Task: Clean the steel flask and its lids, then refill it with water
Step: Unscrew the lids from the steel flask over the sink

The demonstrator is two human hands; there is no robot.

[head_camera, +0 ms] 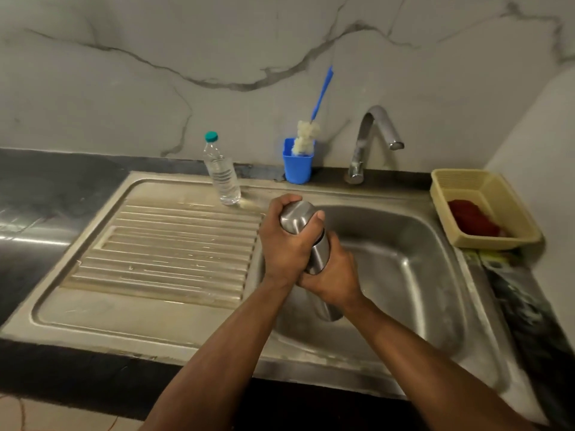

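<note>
- The steel flask (319,253) is held over the left part of the sink basin (404,275), tilted so its top end leans away and to the left while its lower end points back towards the person; the lower end is blurred.
- The left hand (287,244) wraps the flask's upper end, the cap part (295,216), with fingers curled over the top and the thumb lying across the near side of the metal.
- The right hand (334,275) grips the flask body just below, fingers curled round it from the right; the two hands touch each other at the middle of the flask.
- Both forearms come up from the bottom edge of the view and meet at the flask, the left one at a steeper angle than the right.
- On the ridged drainboard (174,241) to the left stands a clear plastic water bottle (222,174) with a teal cap, upright, near the back rim.
- A blue cup (297,161) behind the sink holds a bottle brush (308,135) with a blue handle, leaning against the marble wall.
- The curved tap (370,141) rises behind the basin, its spout pointing right.
- A yellow plastic basket (485,209) on the right counter contains a red cloth (473,220).
</note>
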